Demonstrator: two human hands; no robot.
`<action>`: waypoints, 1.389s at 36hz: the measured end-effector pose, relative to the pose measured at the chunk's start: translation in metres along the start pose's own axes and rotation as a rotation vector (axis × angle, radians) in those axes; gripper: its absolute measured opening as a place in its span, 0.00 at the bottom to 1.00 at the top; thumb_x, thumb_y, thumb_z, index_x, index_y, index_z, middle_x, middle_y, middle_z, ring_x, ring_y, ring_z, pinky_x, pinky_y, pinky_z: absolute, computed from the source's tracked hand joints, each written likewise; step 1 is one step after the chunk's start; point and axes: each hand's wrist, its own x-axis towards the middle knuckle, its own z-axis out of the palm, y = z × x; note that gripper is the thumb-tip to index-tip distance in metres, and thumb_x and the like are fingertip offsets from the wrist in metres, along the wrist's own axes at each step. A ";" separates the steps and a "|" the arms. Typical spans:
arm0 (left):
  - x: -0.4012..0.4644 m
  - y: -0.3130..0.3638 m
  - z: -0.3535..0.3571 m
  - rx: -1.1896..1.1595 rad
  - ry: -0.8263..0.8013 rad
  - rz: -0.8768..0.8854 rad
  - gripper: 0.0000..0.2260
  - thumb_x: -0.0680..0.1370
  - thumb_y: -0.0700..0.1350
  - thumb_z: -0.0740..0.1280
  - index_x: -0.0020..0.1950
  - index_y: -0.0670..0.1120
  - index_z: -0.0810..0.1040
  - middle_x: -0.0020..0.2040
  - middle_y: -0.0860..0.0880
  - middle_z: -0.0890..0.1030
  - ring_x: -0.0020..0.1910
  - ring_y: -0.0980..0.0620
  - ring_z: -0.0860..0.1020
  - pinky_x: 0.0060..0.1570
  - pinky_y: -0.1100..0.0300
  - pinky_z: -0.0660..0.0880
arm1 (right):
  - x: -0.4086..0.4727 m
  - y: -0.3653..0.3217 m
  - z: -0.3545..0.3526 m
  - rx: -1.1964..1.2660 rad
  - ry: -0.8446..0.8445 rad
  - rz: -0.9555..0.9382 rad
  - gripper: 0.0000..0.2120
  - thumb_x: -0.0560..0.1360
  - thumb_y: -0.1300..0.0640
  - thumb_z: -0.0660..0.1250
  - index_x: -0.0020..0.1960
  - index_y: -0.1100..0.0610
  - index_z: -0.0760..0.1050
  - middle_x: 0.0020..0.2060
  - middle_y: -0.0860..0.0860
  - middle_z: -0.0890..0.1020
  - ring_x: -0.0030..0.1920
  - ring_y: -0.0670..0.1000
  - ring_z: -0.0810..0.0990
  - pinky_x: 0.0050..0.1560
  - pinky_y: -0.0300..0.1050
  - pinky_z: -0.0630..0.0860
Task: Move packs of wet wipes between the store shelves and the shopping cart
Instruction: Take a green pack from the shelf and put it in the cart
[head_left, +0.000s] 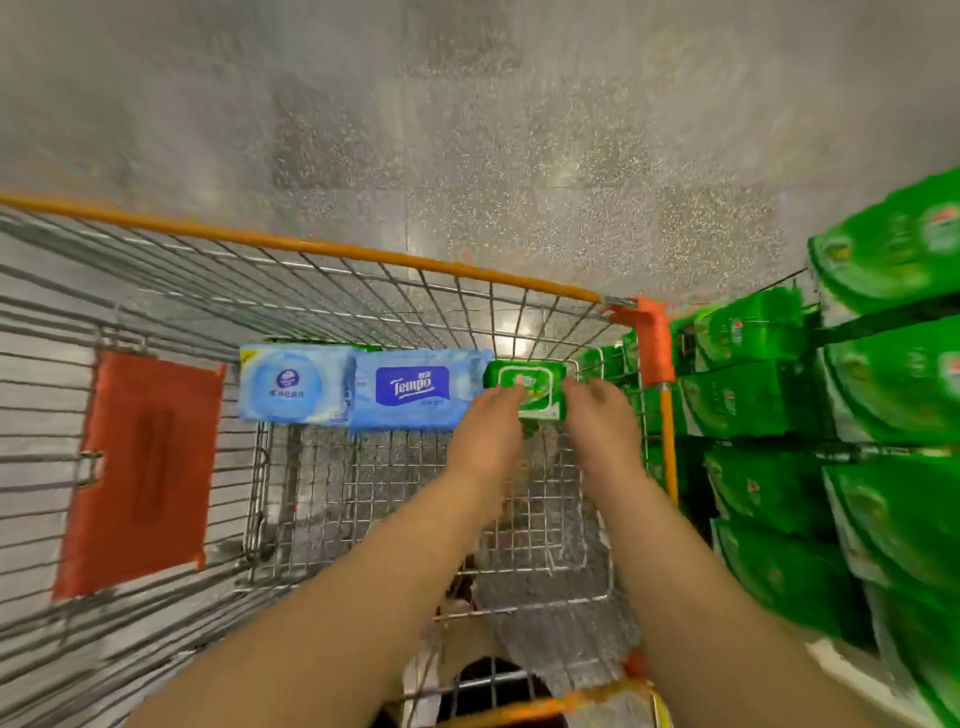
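Both my arms reach down into the wire shopping cart (311, 291). A small green pack of wet wipes (530, 382) sits at the cart's far right corner, with my left hand (488, 431) on its left side and my right hand (602, 426) on its right side, both gripping it. To its left, against the far wall of the cart, lie a blue Tempo pack (415, 389) and a light blue pack (293, 384), side by side. The fingertips are partly hidden behind the green pack.
Store shelves (857, 441) at the right hold stacked green packs close to the cart's orange-trimmed edge (654, 343). A red child-seat flap (140, 467) hangs on the cart's left wall. Speckled grey floor lies beyond the cart.
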 end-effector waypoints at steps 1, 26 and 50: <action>-0.009 0.006 -0.004 0.051 -0.001 0.027 0.12 0.84 0.49 0.60 0.43 0.50 0.76 0.43 0.49 0.79 0.39 0.56 0.75 0.39 0.59 0.72 | -0.008 -0.005 -0.003 -0.044 -0.013 -0.020 0.25 0.82 0.48 0.63 0.74 0.60 0.69 0.69 0.55 0.76 0.61 0.54 0.75 0.55 0.43 0.65; -0.245 0.133 -0.118 1.104 0.362 0.955 0.35 0.75 0.69 0.65 0.79 0.58 0.65 0.78 0.54 0.67 0.76 0.50 0.65 0.71 0.50 0.65 | -0.190 -0.148 -0.163 -0.642 0.032 -0.833 0.31 0.82 0.42 0.60 0.81 0.49 0.57 0.81 0.48 0.56 0.81 0.51 0.50 0.81 0.52 0.48; -0.347 0.108 -0.144 1.162 0.063 1.330 0.33 0.75 0.70 0.64 0.77 0.63 0.63 0.77 0.55 0.68 0.75 0.50 0.66 0.68 0.45 0.70 | -0.382 -0.084 -0.205 -0.627 0.462 -0.637 0.33 0.81 0.43 0.62 0.81 0.54 0.58 0.80 0.52 0.62 0.78 0.52 0.62 0.78 0.46 0.58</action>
